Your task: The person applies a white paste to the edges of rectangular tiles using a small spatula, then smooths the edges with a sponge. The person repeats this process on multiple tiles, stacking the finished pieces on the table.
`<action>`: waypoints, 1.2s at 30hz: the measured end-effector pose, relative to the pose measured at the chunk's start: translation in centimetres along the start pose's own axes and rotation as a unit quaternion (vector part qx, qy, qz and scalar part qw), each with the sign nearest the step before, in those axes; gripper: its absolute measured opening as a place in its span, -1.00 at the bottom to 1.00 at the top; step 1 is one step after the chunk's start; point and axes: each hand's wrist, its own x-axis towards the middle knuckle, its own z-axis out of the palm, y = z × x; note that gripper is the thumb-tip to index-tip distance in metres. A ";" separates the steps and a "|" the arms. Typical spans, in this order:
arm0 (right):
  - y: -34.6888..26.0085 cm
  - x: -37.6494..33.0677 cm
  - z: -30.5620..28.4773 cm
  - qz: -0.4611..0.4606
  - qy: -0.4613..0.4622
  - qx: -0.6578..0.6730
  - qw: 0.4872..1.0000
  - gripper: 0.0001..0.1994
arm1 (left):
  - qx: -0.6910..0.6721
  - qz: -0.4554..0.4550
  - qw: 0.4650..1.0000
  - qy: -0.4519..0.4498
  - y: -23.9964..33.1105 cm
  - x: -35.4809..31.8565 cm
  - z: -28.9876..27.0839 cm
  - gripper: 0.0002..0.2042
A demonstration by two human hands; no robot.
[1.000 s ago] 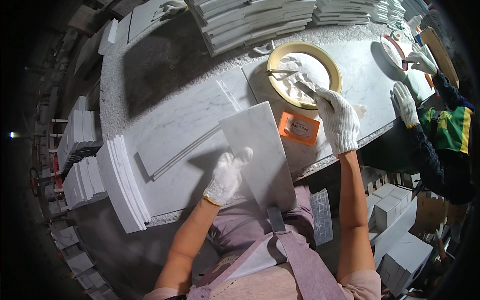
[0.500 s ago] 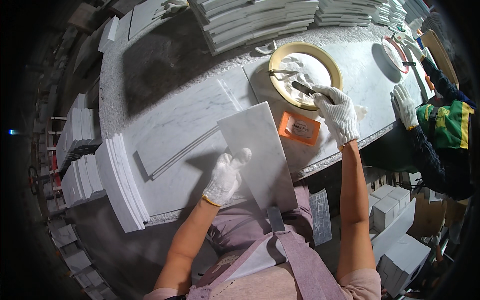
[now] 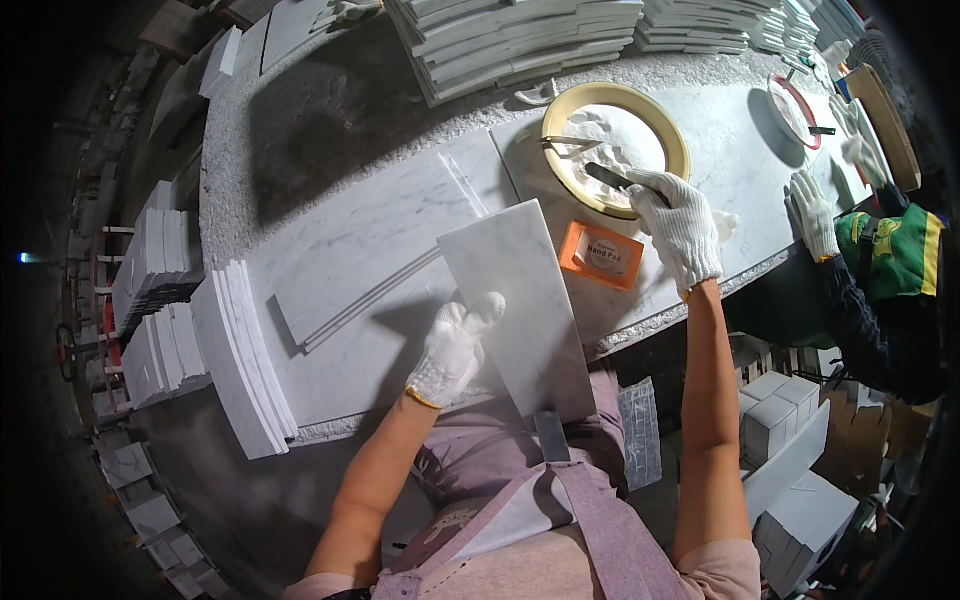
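Observation:
My left hand, in a white knit glove, is closed on the left edge of a pale grey marble tile, thumb on its upper face and fingers hidden underneath. The tile is tilted, its lower end close to my lap. In my gloved right hand is a dark-bladed putty knife, reaching over the near rim of a yellow bowl. White paste or powder lies inside that bowl. Another thin blade rests across its left rim. Just below the bowl sits an orange hand pad.
Several marble tiles lie left of my tile, with more standing at the table's left edge. Tall tile stacks rise at the back. To the right, a co-worker's gloved hand is near a red-rimmed bowl.
My hands, the tile and the putty knife hold nearly the same places. The co-worker's farther hand has moved from beside the red-rimmed bowl toward their body.

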 end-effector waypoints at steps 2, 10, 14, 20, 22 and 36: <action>0.0 0.4 0.2 -0.011 -0.007 -0.035 0.999 -0.72 | 0.002 0.000 1.000 0.006 0.4 -0.3 0.2 -0.73; -0.4 0.5 0.3 0.036 -0.038 0.019 0.998 -0.72 | 0.025 0.001 1.000 0.006 1.4 -1.0 1.3 -0.70; -0.9 0.4 -0.4 0.058 -0.053 0.100 0.992 -0.70 | 0.037 0.002 0.999 0.001 1.3 -0.8 1.0 -0.69; -1.7 -2.1 -0.4 0.076 -0.078 0.210 0.972 -0.64 | 0.084 0.013 0.996 0.010 0.5 -0.1 0.3 -0.68; -1.9 -3.5 0.2 0.078 -0.071 0.230 0.967 -0.63 | 0.088 0.010 0.996 0.006 0.4 0.1 0.2 -0.69; -4.4 -5.3 0.6 0.045 -0.073 0.185 0.979 -0.67 | 0.193 0.067 0.979 0.003 -0.9 0.9 -0.9 -0.65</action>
